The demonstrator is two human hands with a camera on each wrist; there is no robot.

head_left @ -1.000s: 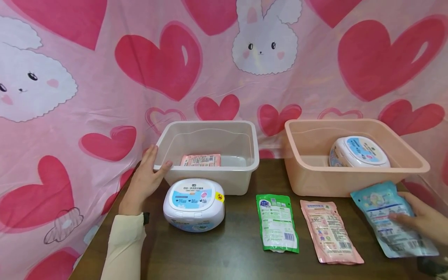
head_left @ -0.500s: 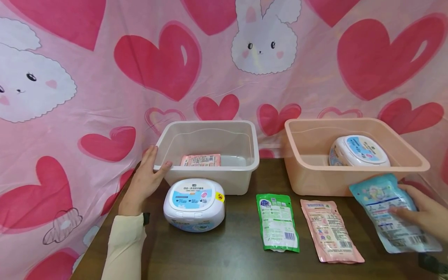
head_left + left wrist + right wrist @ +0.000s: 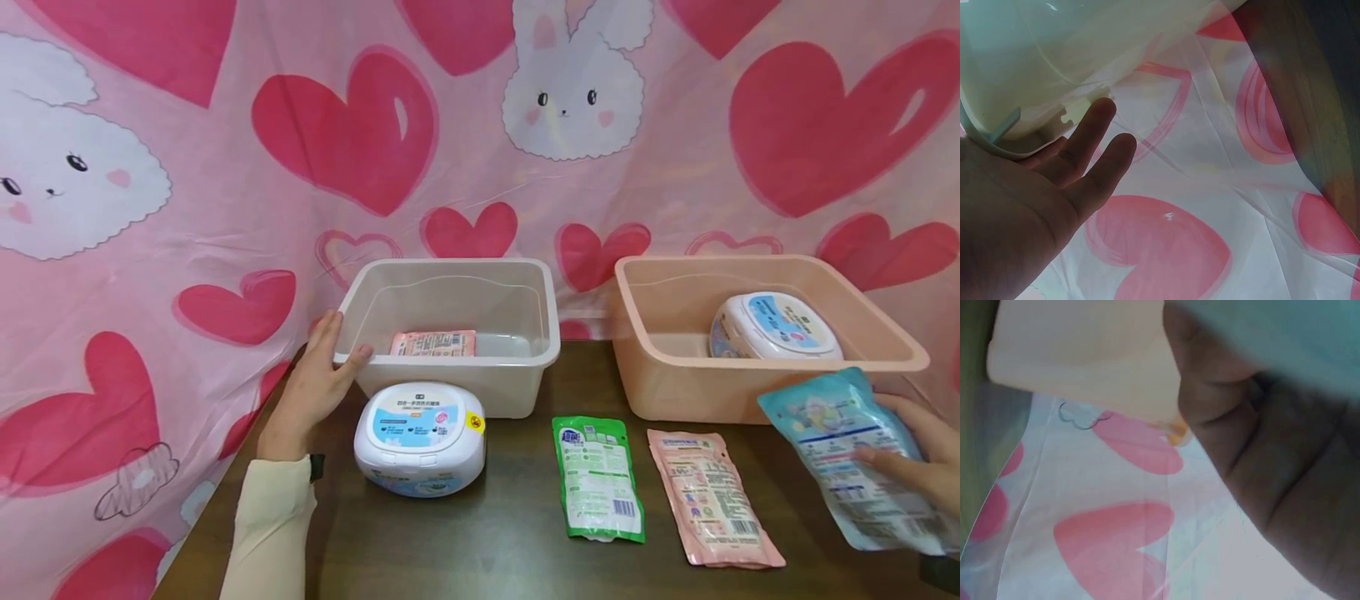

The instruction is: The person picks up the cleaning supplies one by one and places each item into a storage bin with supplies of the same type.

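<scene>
Blue pouch (image 3: 840,442): I see its print only in head view
Right grip (image 3: 928,473): pinching its right side
Left grip (image 3: 309,393): spread, touching grey tub (image 3: 513,390)

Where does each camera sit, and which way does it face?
Head: on the head, facing forward and down at the table; left hand, left sleeve and right hand show.
Left wrist: on that wrist, facing the grey bin and curtain; left hand shows.
Right wrist: on that wrist, facing the peach bin; right hand shows.
Shared by head and left wrist: grey bin, left hand.

Wrist views look dimmer, hazier than head's.
</scene>
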